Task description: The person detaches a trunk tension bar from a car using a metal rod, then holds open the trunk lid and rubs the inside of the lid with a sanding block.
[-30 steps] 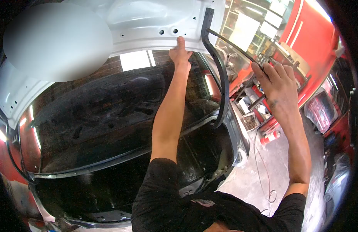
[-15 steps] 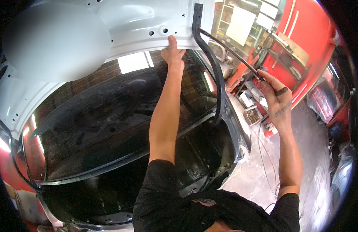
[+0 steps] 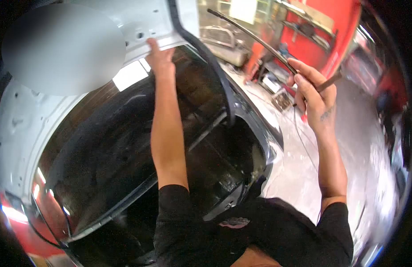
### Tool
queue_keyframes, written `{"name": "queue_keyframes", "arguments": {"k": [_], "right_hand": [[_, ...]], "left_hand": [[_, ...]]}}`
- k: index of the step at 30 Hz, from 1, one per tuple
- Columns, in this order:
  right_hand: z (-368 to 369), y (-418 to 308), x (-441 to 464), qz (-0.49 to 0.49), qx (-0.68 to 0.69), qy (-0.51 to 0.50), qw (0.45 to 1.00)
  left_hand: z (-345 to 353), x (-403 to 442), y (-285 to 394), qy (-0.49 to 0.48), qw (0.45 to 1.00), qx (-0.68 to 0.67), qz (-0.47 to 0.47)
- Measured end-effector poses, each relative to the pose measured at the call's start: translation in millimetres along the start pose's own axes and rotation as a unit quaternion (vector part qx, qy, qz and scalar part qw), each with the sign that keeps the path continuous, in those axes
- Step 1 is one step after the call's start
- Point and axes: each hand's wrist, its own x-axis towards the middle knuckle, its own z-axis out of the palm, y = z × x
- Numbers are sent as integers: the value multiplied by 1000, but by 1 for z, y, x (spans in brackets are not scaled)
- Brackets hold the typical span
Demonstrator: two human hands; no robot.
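The lid (image 3: 148, 20) is raised above the dark window (image 3: 99, 133), and its lower edge is met by the left hand (image 3: 161, 58) — the thumb is laid against the pale inner face, the other fingers are set apart from it near the edge. By that reach the lid seems to be steadied or propped, though whether the edge is truly pinched cannot be told (the fingertips are blurred and partly hidden). Beside this, the curved black hinge (image 3: 210, 64) is fixed to the lid at its upper end and is left untouched by either hand. The rod (image 3: 255, 38) is held out to the right of the hinge by the right hand (image 3: 316, 89), pinched between thumb and fingers, with a dark stub jutting past the palm. Its far tip is kept up and apart from the hinge — a hold near one end, by which the long shaft is probably left clear for reach.
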Motion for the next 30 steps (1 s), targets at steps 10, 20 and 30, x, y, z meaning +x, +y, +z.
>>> {"name": "queue_keyframes", "arguments": {"k": [10, 20, 30], "right_hand": [[24, 2, 15, 34, 62, -50, 996], [54, -10, 42, 68, 156, -62, 983], [54, -9, 47, 87, 189, -63, 976]], "left_hand": [[1, -3, 2, -21, 999, 17, 33], [-3, 3, -2, -28, 999, 5, 31], [3, -3, 3, 1, 1000, -10, 28]]}}
